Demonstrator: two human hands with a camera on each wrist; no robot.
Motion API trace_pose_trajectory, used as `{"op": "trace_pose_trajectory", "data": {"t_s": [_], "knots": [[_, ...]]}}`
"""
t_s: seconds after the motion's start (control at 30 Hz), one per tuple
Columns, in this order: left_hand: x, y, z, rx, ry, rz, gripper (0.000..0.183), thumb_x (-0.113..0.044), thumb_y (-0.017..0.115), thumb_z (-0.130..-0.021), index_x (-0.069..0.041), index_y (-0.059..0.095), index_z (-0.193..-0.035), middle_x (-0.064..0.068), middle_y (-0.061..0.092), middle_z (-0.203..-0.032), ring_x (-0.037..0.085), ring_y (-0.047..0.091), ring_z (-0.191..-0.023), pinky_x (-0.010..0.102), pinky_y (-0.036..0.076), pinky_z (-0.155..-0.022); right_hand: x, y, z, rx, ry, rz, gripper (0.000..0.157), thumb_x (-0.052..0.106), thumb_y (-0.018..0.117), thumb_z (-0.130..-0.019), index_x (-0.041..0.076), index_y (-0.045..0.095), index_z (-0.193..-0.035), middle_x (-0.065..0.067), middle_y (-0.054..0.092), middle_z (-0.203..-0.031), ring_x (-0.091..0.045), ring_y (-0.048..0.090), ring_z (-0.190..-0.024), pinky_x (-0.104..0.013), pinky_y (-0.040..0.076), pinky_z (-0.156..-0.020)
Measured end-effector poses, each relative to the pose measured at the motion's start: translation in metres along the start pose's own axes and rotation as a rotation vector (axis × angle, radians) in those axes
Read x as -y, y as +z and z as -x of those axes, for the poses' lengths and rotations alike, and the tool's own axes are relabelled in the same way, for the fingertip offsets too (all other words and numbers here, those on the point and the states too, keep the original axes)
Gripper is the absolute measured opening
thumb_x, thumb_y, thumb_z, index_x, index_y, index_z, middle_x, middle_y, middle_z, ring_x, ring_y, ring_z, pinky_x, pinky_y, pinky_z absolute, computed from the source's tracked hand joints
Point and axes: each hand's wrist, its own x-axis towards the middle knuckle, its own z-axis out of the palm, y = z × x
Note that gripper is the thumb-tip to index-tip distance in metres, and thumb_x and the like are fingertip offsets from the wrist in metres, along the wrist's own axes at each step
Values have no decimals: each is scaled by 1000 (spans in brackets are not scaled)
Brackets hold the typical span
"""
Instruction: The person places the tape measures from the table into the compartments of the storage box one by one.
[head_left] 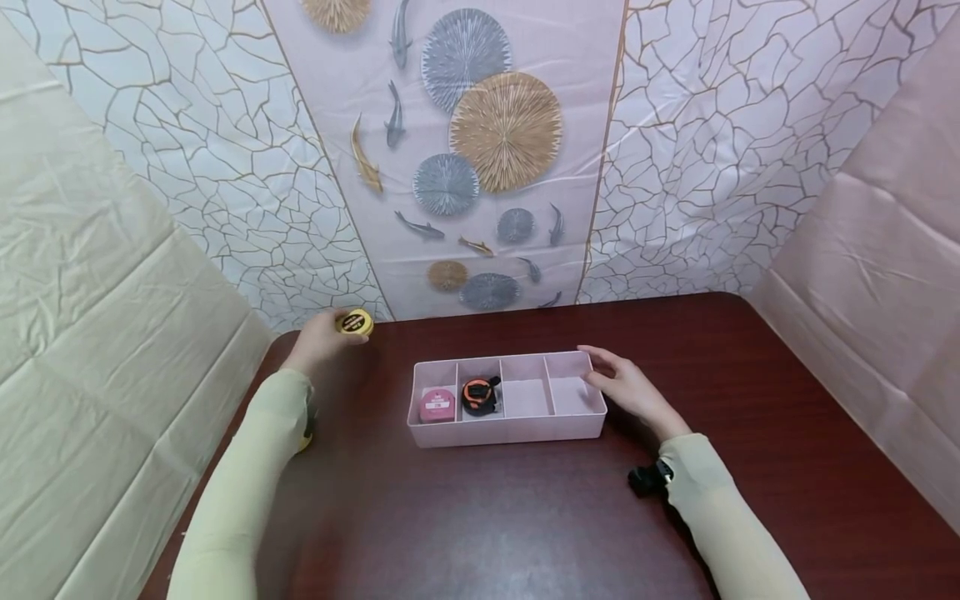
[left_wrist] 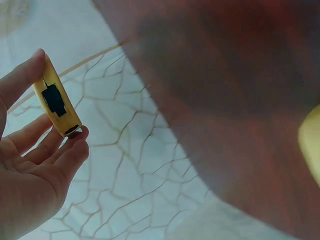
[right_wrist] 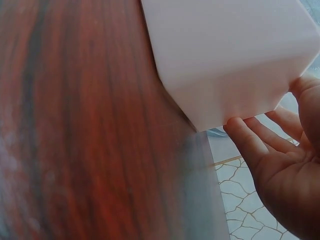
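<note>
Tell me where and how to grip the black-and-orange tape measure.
Probably best from above: pinch the black-and-orange tape measure by its front and back edges. It lies in the open-topped pink tray, with dividers close on both sides.

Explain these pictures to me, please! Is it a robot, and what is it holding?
No robot here! These are a person's two bare hands, in pale sleeves. The big picture looks forward and down from the person's head. The two smaller ones look out from each wrist, so each shows one hand up close.

The left hand holds a yellow tape measure. The right hand holds one end of a pink tray on the dark red table.

In the tray, a pink round case sits in the compartment farthest left, with an orange and black tape measure in the next one. Another yellow thing is partly hidden behind the left arm in the big picture.
</note>
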Motion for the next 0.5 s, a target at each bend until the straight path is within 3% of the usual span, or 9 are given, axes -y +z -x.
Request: {"op": "trace_pose_trajectory", "data": {"t_s": [0.13, 0.5], "knots": [[-10, -17, -3, -10, 27, -7, 67, -24, 75, -91, 7, 47, -143, 26, 58, -132, 37, 56, -112, 51, 44, -98, -1, -1, 0, 2, 0, 7, 52, 7, 60, -97, 3, 49, -147, -23, 53, -144, -38, 56, -126, -40, 46, -100], [-36, -53, -1, -78, 77, -68, 67, -21, 74, -92, 12, 44, -143, 32, 54, -134, 40, 54, -112, 53, 42, -99, 0, -1, 0, 0, 1, 8, 52, 7, 61, -97, 3, 50, -147, -22, 53, -144, -37, 55, -128, -47, 44, -103]]}}
